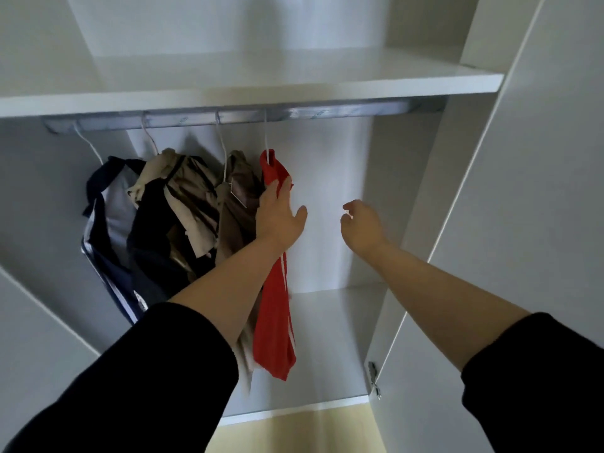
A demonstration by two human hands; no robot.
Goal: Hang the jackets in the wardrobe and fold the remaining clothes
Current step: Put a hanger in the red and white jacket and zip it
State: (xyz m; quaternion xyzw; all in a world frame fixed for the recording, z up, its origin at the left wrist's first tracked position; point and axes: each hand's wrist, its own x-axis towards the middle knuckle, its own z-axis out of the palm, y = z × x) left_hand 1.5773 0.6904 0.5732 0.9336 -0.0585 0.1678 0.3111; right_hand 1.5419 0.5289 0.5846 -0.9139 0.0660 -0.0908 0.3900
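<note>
Several jackets hang on white hangers from the grey rail of the white wardrobe. From left to right they are a navy and white jacket, a dark and beige jacket, a brown jacket and a red jacket with white stripes. My left hand lies with straight fingers against the red jacket's shoulder. To the right of the red jacket my right hand hangs in the air, loosely curled and holding nothing.
A white shelf runs above the rail. The wardrobe floor lies below the jackets. An open white door with a metal hinge stands on the right. The rail's right half carries no hangers.
</note>
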